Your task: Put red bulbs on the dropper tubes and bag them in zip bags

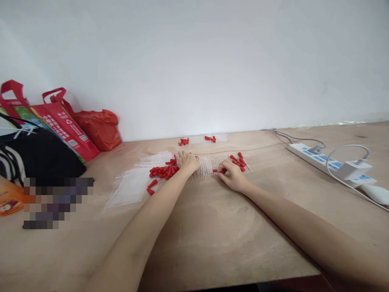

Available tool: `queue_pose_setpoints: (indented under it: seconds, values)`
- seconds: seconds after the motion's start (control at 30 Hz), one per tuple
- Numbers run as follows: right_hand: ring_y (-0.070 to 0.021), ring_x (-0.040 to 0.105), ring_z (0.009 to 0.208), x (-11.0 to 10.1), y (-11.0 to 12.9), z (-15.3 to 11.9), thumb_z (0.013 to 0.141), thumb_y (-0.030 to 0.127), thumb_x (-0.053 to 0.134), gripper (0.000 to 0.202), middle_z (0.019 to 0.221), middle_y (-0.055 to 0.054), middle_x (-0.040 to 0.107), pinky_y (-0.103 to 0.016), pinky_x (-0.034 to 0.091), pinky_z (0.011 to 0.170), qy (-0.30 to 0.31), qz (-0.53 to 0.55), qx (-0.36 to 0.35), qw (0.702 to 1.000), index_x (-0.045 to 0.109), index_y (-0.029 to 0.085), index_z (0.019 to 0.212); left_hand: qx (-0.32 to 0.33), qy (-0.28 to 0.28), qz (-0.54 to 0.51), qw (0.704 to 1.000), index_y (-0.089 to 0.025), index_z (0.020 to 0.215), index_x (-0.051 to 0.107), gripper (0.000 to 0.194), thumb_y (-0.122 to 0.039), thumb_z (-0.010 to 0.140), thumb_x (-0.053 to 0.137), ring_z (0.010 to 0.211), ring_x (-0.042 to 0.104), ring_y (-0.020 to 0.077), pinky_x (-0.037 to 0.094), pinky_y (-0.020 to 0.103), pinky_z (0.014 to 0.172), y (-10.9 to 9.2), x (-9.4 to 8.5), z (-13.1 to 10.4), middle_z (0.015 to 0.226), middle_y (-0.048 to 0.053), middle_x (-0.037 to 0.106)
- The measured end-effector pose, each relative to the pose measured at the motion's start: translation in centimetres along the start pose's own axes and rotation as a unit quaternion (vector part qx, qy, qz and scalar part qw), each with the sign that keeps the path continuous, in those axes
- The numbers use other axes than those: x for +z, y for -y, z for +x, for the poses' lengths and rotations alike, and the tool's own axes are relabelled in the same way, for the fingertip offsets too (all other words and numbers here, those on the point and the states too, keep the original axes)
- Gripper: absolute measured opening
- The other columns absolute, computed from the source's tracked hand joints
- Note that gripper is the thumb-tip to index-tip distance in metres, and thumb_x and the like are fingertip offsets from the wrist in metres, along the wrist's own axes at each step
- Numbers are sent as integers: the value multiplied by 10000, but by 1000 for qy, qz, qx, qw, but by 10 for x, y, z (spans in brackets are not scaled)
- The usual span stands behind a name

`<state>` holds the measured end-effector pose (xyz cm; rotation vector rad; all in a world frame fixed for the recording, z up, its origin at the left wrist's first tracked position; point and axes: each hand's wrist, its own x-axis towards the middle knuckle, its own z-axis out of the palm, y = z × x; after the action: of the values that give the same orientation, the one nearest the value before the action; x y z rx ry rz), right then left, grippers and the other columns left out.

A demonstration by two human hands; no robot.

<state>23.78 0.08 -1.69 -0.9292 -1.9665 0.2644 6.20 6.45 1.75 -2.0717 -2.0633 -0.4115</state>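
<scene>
A pile of red rubber bulbs lies left of a row of thin clear tubes on the wooden table. My left hand rests between the pile and the tubes, its fingers bent down; what they touch is hidden. Just right of the tubes, my right hand pinches a red bulb between thumb and fingers. Beyond that hand lie several more red bulbs, with a thin tube pointing out beside them. Flat clear plastic bags are spread left of the pile.
Red bulbs and a clear bag lie near the wall. A white power strip with plugs and cables is at the right. Red bags and a black bag stand left. The table's front edge is below.
</scene>
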Motion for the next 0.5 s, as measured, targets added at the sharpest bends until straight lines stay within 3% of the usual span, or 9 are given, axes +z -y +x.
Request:
queue_pose_setpoints:
  seconds: [0.1,0.23,0.37,0.5]
  values:
    - [-129,496,632,1,-1,-1,747,160,503,19,707,-25,529,-269,434,585,-2,2,0,1000,509,177,750,1,11,10,1000,-89,820,648,278,-291,675,523,979,419,351,284,444,798,-5,-1,4,1010,206,559]
    - [-160,535,748,3,-1,-2,780,160,475,205,821,-62,553,-318,454,692,-16,-20,-17,1000,553,166,968,5,24,14,1000,-59,795,644,211,-175,635,568,962,430,345,289,417,782,-11,-1,7,993,226,560]
    - [-182,530,852,4,-2,-3,808,211,469,188,916,-86,543,-343,448,759,-35,-38,-32,998,602,180,938,19,12,1,1000,-61,798,620,171,-138,660,555,974,429,353,294,408,767,-14,-10,3,1007,227,548]
    - [-185,530,827,3,-4,-2,808,218,475,171,865,-76,564,-345,445,747,-45,-46,-22,998,613,195,905,87,-25,-31,995,-110,911,551,188,-198,817,414,979,459,286,290,379,796,-1,-30,-16,1021,152,560]
